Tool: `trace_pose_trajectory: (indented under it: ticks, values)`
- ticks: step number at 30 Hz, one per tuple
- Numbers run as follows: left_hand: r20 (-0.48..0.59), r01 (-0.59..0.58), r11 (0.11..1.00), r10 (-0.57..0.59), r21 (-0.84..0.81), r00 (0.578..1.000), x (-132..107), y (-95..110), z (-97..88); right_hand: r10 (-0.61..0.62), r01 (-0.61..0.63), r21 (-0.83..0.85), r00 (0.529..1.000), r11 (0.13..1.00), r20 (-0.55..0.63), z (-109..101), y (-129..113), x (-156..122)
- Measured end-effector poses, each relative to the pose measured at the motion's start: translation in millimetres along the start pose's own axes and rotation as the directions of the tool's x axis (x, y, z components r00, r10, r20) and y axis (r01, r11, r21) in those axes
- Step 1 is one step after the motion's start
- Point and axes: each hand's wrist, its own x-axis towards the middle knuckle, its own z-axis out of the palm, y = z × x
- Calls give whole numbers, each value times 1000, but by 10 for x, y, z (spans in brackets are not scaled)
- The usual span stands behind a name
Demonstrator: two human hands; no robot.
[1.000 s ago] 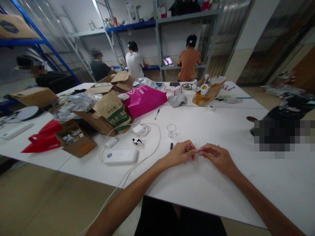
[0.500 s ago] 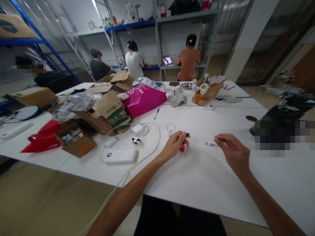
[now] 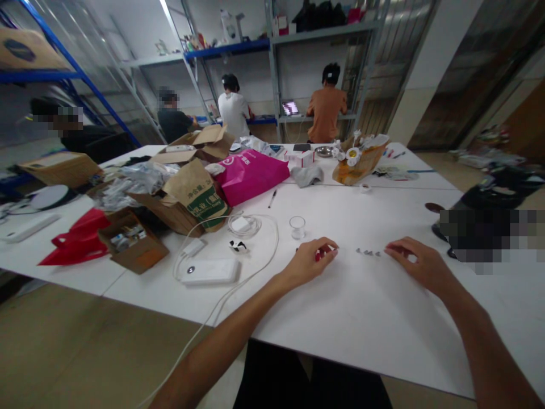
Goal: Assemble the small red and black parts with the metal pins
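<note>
My left hand [image 3: 313, 261] is curled just above the table, closed around a small red object [image 3: 318, 255]. Fingers hide most of that object, and its kind cannot be made out. My right hand [image 3: 415, 261] hovers low over the white tabletop, thumb and forefinger bent and slightly apart, nothing visible between them. Between the two hands lies a short row of tiny grey pieces [image 3: 368, 252], closest to the right fingertips. A small clear glass cup [image 3: 297, 227] stands behind my left hand.
To the left lie a white power bank [image 3: 210, 271], a looped white cable [image 3: 276, 238] and a small open cardboard box [image 3: 131, 241]. A magenta bag [image 3: 255, 173] and a brown paper bag [image 3: 193, 193] stand further back. A black bag [image 3: 489, 199] is at right. Several people sit beyond.
My right hand has moved down and right, and the piece at its fingertips now appears to lie at the row's end. My left hand has turned and shifted slightly right, uncovering the cup.
</note>
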Motion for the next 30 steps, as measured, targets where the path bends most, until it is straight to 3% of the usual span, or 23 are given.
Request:
trace_pose_trajectory:
  ticks: [4,8,18,23,25,27,30]
  values:
    - [56,-70,977,60,203,997,-26,-33,41,31,-29,-16,990,999,138,52,24,-15]
    - [116,-103,950,71,296,991,-26,-106,76,49,-47,-21,986,999,161,85,-19,-21]
    - [170,-165,847,90,504,981,-27,-195,102,2,-3,15,998,1000,69,115,31,-19]
    - [163,-163,801,82,576,983,-30,-275,100,99,-99,-3,990,995,-104,-214,172,-232]
    - [163,-160,794,77,587,984,-26,-291,95,219,-236,-41,945,971,-244,-451,321,-399]
    - [153,-163,802,90,574,984,-20,-275,80,315,-369,-64,861,927,-399,-687,528,-571]
    - [39,-154,885,152,439,988,-2,-177,3,386,-405,102,721,908,-576,-950,896,-744]
